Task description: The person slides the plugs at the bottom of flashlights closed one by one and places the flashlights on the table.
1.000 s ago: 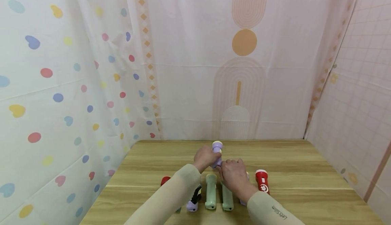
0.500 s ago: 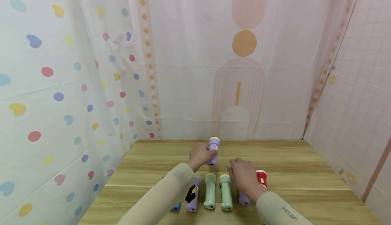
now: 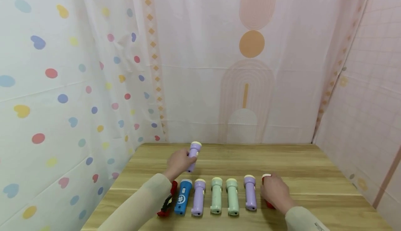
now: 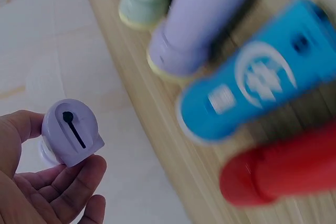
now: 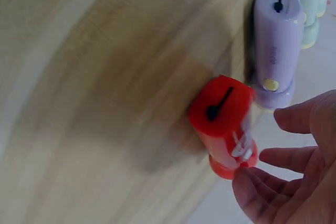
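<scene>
My left hand (image 3: 179, 163) grips a light purple flashlight (image 3: 195, 150) above the far left part of the table, its cream-rimmed head upward. In the left wrist view, the end cap of this flashlight (image 4: 74, 129) shows between thumb and fingers. My right hand (image 3: 277, 191) is at a red flashlight (image 5: 223, 111) at the right end of a row. The right wrist view shows the fingers spread, with a fingertip close to the red flashlight's head and the thumb apart from it; whether the fingertip touches cannot be made out. In the head view the hand covers most of that flashlight.
On the wooden table (image 3: 300, 164) the row also holds a purple flashlight (image 3: 250, 192), two green flashlights (image 3: 216, 196), another purple flashlight (image 3: 198, 198), a blue flashlight (image 3: 183, 197) and a red flashlight (image 3: 174, 187) partly behind my left sleeve. Patterned curtains (image 3: 194, 95) surround the table.
My left hand has carried the purple flashlight leftward, away from my right hand, which was touching its lower end. My right hand has moved right to the red flashlight.
</scene>
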The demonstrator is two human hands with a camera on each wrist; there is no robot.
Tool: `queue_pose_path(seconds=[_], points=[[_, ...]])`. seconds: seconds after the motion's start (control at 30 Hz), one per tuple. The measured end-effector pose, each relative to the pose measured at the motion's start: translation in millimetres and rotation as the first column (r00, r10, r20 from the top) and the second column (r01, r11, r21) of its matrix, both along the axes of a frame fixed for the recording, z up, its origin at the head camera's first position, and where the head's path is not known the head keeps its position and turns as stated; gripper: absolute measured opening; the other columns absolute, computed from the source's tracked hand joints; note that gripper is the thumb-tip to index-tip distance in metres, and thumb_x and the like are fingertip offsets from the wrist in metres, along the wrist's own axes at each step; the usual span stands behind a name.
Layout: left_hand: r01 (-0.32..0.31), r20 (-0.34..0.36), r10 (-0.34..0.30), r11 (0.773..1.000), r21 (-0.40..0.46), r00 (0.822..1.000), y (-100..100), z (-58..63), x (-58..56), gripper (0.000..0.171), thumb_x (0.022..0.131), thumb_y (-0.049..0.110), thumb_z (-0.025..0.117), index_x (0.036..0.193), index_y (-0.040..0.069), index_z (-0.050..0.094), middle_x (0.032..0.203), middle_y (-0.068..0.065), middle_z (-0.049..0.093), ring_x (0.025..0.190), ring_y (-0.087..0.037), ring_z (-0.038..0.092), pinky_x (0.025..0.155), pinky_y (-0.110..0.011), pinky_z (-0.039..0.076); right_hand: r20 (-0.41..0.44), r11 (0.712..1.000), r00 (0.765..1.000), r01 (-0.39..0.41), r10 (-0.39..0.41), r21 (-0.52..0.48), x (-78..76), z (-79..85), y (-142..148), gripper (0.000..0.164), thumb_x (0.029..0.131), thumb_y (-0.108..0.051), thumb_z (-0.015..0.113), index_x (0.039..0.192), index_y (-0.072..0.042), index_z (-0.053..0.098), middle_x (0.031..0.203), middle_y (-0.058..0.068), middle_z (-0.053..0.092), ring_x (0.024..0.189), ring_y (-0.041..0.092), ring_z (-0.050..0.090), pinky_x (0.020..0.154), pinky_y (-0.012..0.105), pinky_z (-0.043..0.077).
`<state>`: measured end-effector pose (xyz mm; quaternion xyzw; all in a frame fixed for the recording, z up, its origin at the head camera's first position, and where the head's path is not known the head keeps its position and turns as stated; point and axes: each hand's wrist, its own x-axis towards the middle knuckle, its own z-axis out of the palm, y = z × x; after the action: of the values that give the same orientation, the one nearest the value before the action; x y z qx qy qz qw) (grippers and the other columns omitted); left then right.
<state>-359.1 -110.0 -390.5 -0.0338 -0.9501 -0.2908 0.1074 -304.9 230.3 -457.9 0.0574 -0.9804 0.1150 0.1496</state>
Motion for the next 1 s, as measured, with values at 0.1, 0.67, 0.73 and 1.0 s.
queue_pose_path(seconds=[0.1, 0.67, 0.73, 1.0], points=[[-0.039, -0.016, 0.038, 0.998, -0.04, 0.999, -24, -1.1, 1.4, 0.026, 0.086, 0.03, 0.072, 0.086, 0.005, 0.069, 0.072, -0.002, 0.063, 0.061, -0.017, 0.056, 0.051, -0.032, 0.042, -0.02, 1.0, 1.0, -0.012, 0.012, -0.009, 1.2, -6.5, -1, 0.008, 0.074, -0.002, 0.066, 0.07, 0.001, 0.059, 0.079, 0.02, 0.053, 0.064, 0.033, 0.058, 0.055, 0.048, 0.051], [-0.146, 0.081, 0.159, 0.977, -0.153, 0.984, -150, -40.4, 56.8, 0.025, 0.086, 0.029, 0.068, 0.075, 0.007, 0.06, 0.066, -0.002, 0.056, 0.058, -0.018, 0.052, 0.049, -0.033, 0.039, -0.05, 1.0, 0.999, 0.015, -0.016, -0.026, 0.0, -20.9, -7, 0.01, 0.081, 0.003, 0.063, 0.088, 0.009, 0.063, 0.087, 0.026, 0.051, 0.073, 0.039, 0.056, 0.061, 0.053, 0.051], [-0.137, 0.086, 0.153, 0.976, -0.168, 0.985, -154, -46.9, 59.9, 0.026, 0.085, 0.028, 0.068, 0.074, 0.007, 0.058, 0.066, -0.003, 0.055, 0.058, -0.019, 0.051, 0.05, -0.034, 0.039, -0.065, 1.0, 0.998, 0.013, -0.014, -0.019, 0.1, -21.3, -6, 0.011, 0.08, 0.003, 0.062, 0.089, 0.01, 0.063, 0.087, 0.026, 0.051, 0.073, 0.039, 0.056, 0.061, 0.052, 0.051], [-0.112, 0.106, 0.135, 0.973, -0.204, 0.985, -152, -75.0, 68.2, 0.026, 0.084, 0.027, 0.069, 0.074, 0.008, 0.055, 0.066, -0.003, 0.051, 0.059, -0.019, 0.051, 0.051, -0.036, 0.041, -0.059, 1.0, 0.998, 0.009, -0.009, 0.001, -2.7, -22.2, -2, 0.013, 0.082, 0.002, 0.062, 0.092, 0.01, 0.064, 0.09, 0.027, 0.051, 0.073, 0.039, 0.056, 0.062, 0.052, 0.051]])
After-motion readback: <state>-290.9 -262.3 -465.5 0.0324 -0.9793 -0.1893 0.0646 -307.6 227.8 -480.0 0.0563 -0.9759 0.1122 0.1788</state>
